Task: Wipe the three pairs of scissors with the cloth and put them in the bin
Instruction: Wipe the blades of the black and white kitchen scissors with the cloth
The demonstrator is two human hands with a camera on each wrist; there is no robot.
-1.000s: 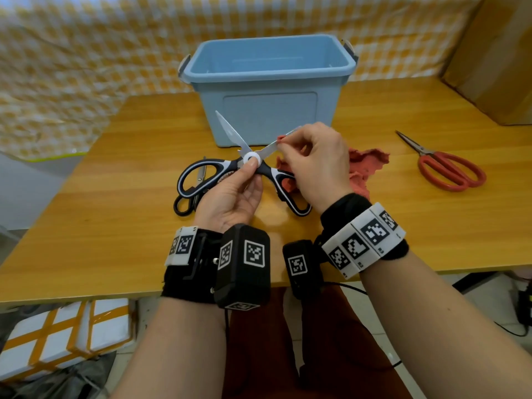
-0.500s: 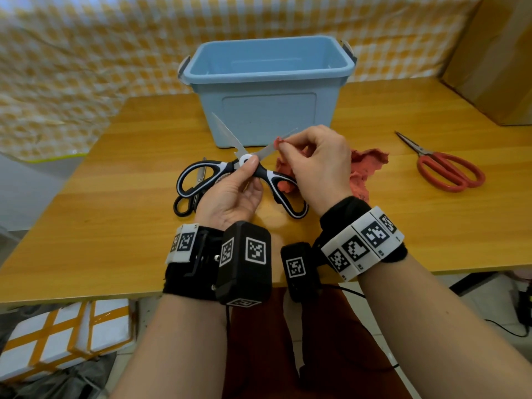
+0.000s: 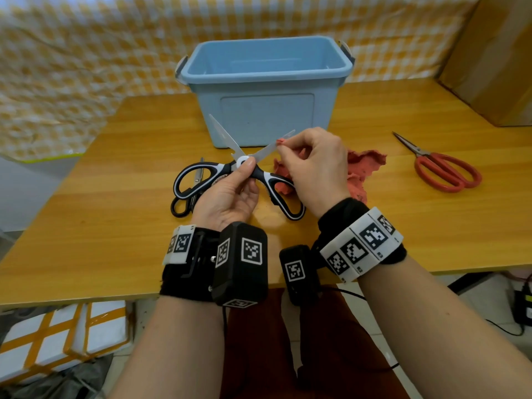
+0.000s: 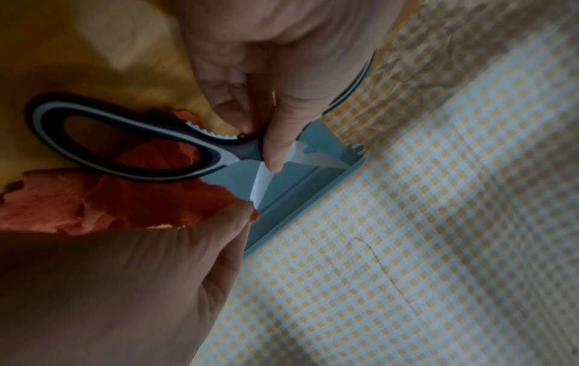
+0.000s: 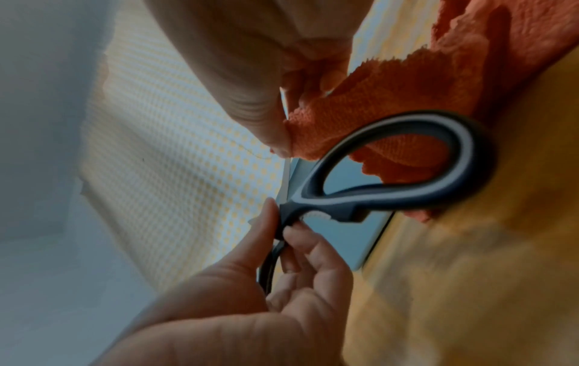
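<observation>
The black-and-white scissors [image 3: 241, 171] are pinched at the pivot by the left hand [image 3: 227, 194], while the red cloth [image 3: 365, 165] is pinched around one blade by the right hand [image 3: 313, 165].

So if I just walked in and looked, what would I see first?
Probably the big black-and-white scissors held wide open in the middle: the left hand pinches them at the pivot while the right hand pinches a red cloth around one blade. Right behind them stands a light blue bin, and red-handled scissors lie far right on the wooden table.
</observation>
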